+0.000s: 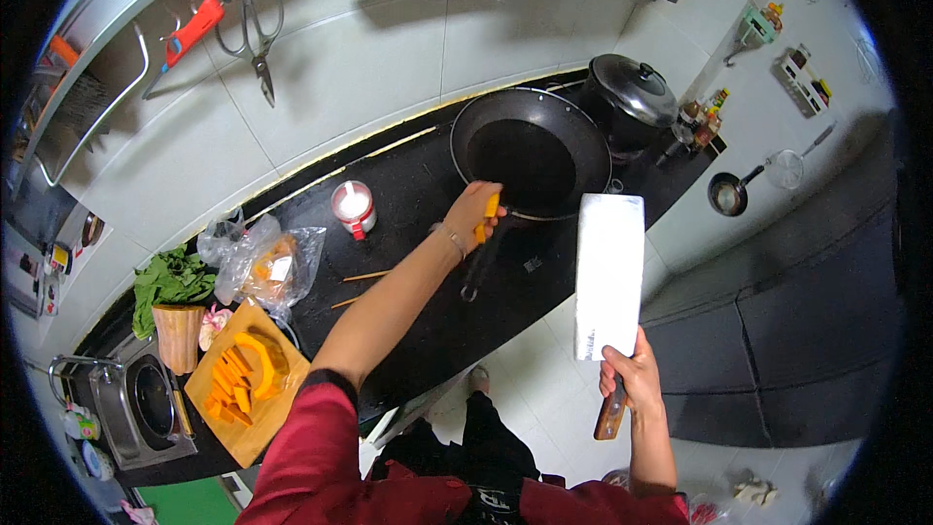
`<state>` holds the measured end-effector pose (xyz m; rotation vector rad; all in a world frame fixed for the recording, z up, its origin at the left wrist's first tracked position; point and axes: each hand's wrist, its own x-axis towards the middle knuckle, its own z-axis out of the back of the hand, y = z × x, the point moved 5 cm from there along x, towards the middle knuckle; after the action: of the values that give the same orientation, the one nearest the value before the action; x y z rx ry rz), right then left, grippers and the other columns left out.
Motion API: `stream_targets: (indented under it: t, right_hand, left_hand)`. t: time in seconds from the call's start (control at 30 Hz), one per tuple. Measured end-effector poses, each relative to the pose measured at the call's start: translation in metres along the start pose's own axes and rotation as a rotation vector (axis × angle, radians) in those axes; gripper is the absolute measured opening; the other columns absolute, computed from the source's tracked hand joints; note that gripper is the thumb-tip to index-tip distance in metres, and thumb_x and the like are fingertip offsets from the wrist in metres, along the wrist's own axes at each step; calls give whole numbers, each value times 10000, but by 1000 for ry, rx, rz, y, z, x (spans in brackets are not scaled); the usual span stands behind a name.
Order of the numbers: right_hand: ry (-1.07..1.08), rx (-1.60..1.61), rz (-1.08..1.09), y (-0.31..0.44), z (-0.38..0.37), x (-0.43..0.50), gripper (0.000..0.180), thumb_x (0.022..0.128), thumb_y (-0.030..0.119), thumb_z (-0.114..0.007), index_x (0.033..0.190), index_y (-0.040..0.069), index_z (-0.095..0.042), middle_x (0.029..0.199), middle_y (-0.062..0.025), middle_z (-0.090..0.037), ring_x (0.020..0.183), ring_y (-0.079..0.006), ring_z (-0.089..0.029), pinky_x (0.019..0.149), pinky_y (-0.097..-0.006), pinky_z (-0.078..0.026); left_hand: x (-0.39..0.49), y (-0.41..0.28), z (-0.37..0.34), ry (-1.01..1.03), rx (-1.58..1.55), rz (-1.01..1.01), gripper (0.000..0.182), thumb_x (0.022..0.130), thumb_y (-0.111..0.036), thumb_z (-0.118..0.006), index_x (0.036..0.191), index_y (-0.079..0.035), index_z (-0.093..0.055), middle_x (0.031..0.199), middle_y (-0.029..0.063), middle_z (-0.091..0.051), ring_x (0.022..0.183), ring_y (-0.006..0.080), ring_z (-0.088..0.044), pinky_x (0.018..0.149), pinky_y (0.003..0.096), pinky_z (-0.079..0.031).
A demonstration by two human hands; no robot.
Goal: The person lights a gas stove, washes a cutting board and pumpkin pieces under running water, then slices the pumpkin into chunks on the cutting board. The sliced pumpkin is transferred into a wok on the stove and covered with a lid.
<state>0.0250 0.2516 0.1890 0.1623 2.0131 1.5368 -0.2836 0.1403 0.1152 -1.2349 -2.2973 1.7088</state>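
My left hand [471,217] reaches to the near rim of a black wok [521,153], its fingers closed around pieces of orange pumpkin [491,205]. Out to the right, away from the counter, my right hand [635,373] grips a broad cleaver [611,270] by its wooden handle, blade pointing up and away from me. A wooden cutting board [255,445] at the left bears cut pumpkin sticks [229,379] and a curved pumpkin slice [268,361]. The wok's handle [477,273] points back towards me, below my left hand.
A lidded pot [633,91] stands behind the wok. Along the counter are a red-rimmed jar [353,205], chopsticks [364,277], a plastic bag [255,262], leafy greens [171,278], an uncut pumpkin piece [179,337] and a sink [116,408]. Kitchen scissors [255,36] hang on the wall.
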Motion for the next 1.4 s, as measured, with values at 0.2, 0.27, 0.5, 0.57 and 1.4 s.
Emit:
stream_targets:
  t: [0.2,0.27,0.5,0.57,1.4]
  right_hand:
    - [-222,-195,14,26,56,35,314,847,13,-517,1131,29,-383,523,-30,-433,352,-106,-399,320,-251,-368]
    - [-225,-259,13,29,80,47,366,850,12,-516,1181,71,-372,531,-35,-422,339,-122,-390,307,-270,-361]
    - [-78,-241,112,56,61,93,455,861,70,-550,1259,103,-332,505,-19,-389,325,-112,-351,294,-254,-316]
    - [25,-233,175,61,50,98,461,860,92,-560,1249,95,-314,502,-27,-389,323,-120,-351,299,-262,-325]
    - [1006,-1014,-108,-167,-385,-71,215,858,109,-559,1013,25,-436,623,-67,-553,493,-142,-526,445,-306,-432]
  left_hand:
    - [100,-5,-65,-9,1585,-170,323,787,-187,-569,1096,-102,-605,1091,150,-589,1005,309,-569,807,412,-492]
    - [121,11,-82,-18,1706,-153,367,799,-180,-584,1161,-123,-592,1263,166,-470,1153,368,-430,865,444,-463]
    - [87,-27,-83,-192,1627,-563,401,692,-191,-668,1088,-143,-631,1148,129,-498,1088,304,-398,875,422,-307]
    - [31,-61,-69,-448,1333,-872,251,703,-157,-619,950,-116,-630,1029,123,-527,1040,306,-434,838,413,-341]
    - [-474,180,450,-1315,940,-99,1101,528,-344,-826,1404,-169,-183,1374,320,-156,1283,469,-202,1018,492,-263]
